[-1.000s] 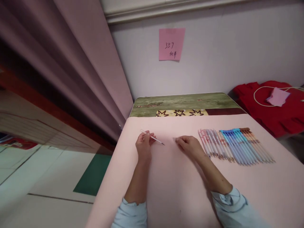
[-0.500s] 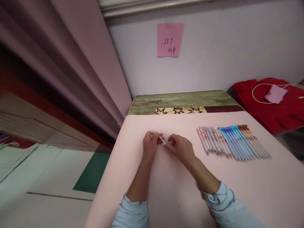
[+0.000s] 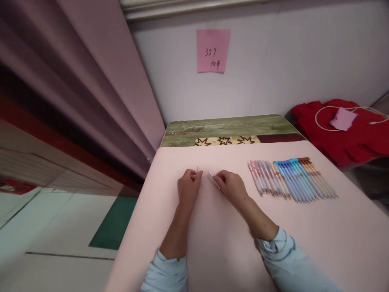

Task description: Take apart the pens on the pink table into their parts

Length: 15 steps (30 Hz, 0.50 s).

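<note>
My left hand [image 3: 187, 187] rests on the pink table [image 3: 219, 235] with its fingers pinched on a small pale piece [image 3: 198, 169] that sticks up above them. My right hand [image 3: 231, 185] lies a little to its right, fingers closed on a thin pale pen part [image 3: 212, 177] that points up and to the left. The two hands are a few centimetres apart. A row of several pens [image 3: 290, 177], pink-white, blue and brown, lies flat to the right of my right hand.
A green patterned surface [image 3: 227, 129] lies behind the pink table, against the wall. A pink note [image 3: 212, 50] is stuck on the wall. Red cloth [image 3: 343, 134] with a white cord sits at the right. A curtain [image 3: 91, 81] hangs at the left, beside the table edge.
A second ago my left hand held a long thin refill and my right hand lay apart. The hands met half a second ago, and now they are apart, each holding a piece.
</note>
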Motion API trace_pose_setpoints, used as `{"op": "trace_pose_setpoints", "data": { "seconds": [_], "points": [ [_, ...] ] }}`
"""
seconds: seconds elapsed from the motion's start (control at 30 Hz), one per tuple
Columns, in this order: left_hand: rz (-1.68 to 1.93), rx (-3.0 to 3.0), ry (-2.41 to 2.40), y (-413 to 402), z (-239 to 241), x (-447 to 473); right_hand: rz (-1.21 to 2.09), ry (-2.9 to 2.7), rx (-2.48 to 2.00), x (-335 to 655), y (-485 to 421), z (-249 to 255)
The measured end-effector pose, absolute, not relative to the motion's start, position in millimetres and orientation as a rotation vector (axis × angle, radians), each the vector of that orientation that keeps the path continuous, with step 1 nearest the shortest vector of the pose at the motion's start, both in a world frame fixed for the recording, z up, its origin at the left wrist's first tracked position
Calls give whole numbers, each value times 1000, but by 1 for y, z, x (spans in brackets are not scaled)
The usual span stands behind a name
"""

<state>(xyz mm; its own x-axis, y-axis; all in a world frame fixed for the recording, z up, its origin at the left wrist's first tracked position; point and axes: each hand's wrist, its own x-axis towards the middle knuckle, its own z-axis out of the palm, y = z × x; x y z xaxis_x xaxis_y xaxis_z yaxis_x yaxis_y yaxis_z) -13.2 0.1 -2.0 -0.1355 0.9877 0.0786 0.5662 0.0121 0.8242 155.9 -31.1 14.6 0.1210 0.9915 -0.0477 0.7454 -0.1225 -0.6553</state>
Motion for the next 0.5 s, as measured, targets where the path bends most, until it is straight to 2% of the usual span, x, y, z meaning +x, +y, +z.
{"op": "trace_pose_setpoints", "data": {
  "seconds": [0.1, 0.27, 0.5],
  "points": [
    [939, 1634, 1770, 1, 1, -14, 622, -1688, -2000, 183, -26, 27],
    [950, 1677, 1743, 2, 1, -14, 225, -1527, -2463, 251, -29, 50],
    [900, 1781, 1846, 6, -5, -14, 386, -1642, -2722, 265, -30, 52]
  ]
}}
